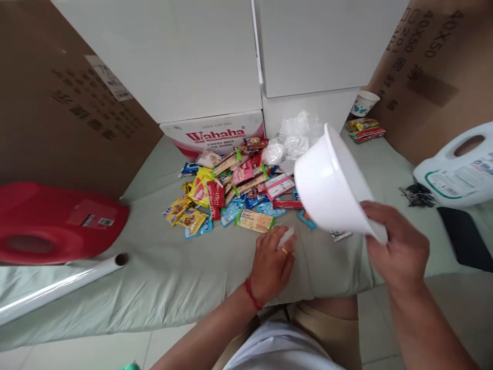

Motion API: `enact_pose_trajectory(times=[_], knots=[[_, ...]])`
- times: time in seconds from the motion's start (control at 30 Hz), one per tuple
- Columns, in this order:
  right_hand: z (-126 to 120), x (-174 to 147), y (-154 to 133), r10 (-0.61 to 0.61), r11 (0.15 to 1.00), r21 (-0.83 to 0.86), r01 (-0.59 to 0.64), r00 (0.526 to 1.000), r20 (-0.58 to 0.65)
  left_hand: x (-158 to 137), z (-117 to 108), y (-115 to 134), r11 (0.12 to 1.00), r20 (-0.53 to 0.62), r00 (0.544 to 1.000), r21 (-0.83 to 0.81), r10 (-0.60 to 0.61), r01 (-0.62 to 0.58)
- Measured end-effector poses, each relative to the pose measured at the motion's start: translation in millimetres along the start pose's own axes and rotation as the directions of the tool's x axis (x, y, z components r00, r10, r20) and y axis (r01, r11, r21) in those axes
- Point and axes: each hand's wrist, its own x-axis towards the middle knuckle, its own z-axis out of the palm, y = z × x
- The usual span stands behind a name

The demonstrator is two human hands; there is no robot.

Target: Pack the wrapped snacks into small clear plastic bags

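My right hand grips a white plastic bowl by its rim, fingers on one side and thumb on the other. The bowl is tilted on its side in the air, its opening turned to the right; its inside is mostly hidden. Low over the cloth, my left hand has its fingers curled around a small translucent white piece, too blurred to name. Just beyond those fingers lies a cream-coloured snack packet with green ends. Behind it spreads a heap of wrapped snacks in yellow, red, pink and blue.
Crumpled clear plastic lies behind the bowl, before a Wahaha carton. A red jug and a white roll occupy the left. On the right are a white jug, a black phone-like slab and a paper cup.
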Motion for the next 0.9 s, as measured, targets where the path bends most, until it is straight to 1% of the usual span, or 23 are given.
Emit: enact_pose_trajectory(times=[0.03, 0.07, 0.1, 0.17, 0.2, 0.23, 0.3, 0.37, 0.4, 0.43, 0.53, 0.67, 0.77, 0.83, 0.9], knots=[[-10.5, 11.0, 21.0, -0.034, 0.986, -0.165, 0.029, 0.999, -0.029, -7.5, 1.5, -4.4, 0.982, 0.098, 0.992, 0.164, 0.083, -0.098], [-19.4, 21.7, 44.2, -0.035, 0.95, -0.311, 0.022, 0.999, -0.035, -13.5, 2.1, -9.5, 0.944, 0.181, 0.975, 0.278, 0.128, -0.176], [-26.4, 31.6, 68.6, -0.011, 0.899, -0.437, 0.002, 1.0, -0.018, -18.1, 1.5, -15.3, 0.906, 0.232, 0.961, 0.357, 0.148, -0.226], [-33.9, 48.9, 116.2, 0.11, 0.766, -0.641, -0.041, 0.992, 0.069, -24.1, -3.1, -27.2, 0.847, 0.267, 0.95, 0.456, 0.163, -0.273], [-34.3, 56.5, 137.4, 0.177, 0.693, -0.719, -0.049, 0.979, 0.104, -26.3, -6.9, -32.7, 0.824, 0.269, 0.948, 0.489, 0.17, -0.287], [-32.4, 63.9, 155.8, 0.239, 0.627, -0.778, -0.032, 0.959, 0.153, -28.3, -11.3, -37.6, 0.804, 0.27, 0.945, 0.513, 0.182, -0.301], [-22.7, 79.6, 183.5, 0.358, 0.522, -0.852, 0.031, 0.899, 0.253, -32.2, -20.4, -44.7, 0.776, 0.26, 0.943, 0.542, 0.21, -0.323], [-7.2, 99.2, 201.4, 0.44, 0.468, -0.879, 0.091, 0.838, 0.322, -35.4, -27.3, -48.0, 0.766, 0.238, 0.943, 0.553, 0.232, -0.328], [1.7, 111.1, 208.3, 0.468, 0.459, -0.883, 0.095, 0.82, 0.331, -36.3, -29.4, -48.5, 0.763, 0.226, 0.944, 0.557, 0.239, -0.327], [10.8, 124.1, 214.6, 0.486, 0.461, -0.884, 0.082, 0.81, 0.329, -36.6, -30.7, -48.5, 0.757, 0.22, 0.943, 0.563, 0.248, -0.331], [35.8, 167.0, 233.5, 0.513, 0.487, -0.873, 0.019, 0.803, 0.304, -34.8, -31.4, -46.9, 0.727, 0.23, 0.93, 0.58, 0.286, -0.367], [58.2, 216.0, 252.6, 0.512, 0.556, -0.828, -0.074, 0.815, 0.272, -31.8, -31.1, -47.7, 0.714, 0.232, 0.92, 0.581, 0.315, -0.391], [67.9, 235.2, 252.4, 0.474, 0.632, -0.769, -0.097, 0.833, 0.285, -31.6, -31.4, -49.0, 0.736, 0.249, 0.925, 0.561, 0.287, -0.379], [72.7, 239.1, 245.5, 0.417, 0.717, -0.691, -0.088, 0.849, 0.325, -31.8, -32.3, -47.1, 0.769, 0.263, 0.932, 0.532, 0.248, -0.355], [76.3, 238.0, 236.9, 0.363, 0.791, -0.607, -0.071, 0.854, 0.373, -32.1, -34.0, -43.0, 0.819, 0.266, 0.938, 0.471, 0.223, -0.328]])
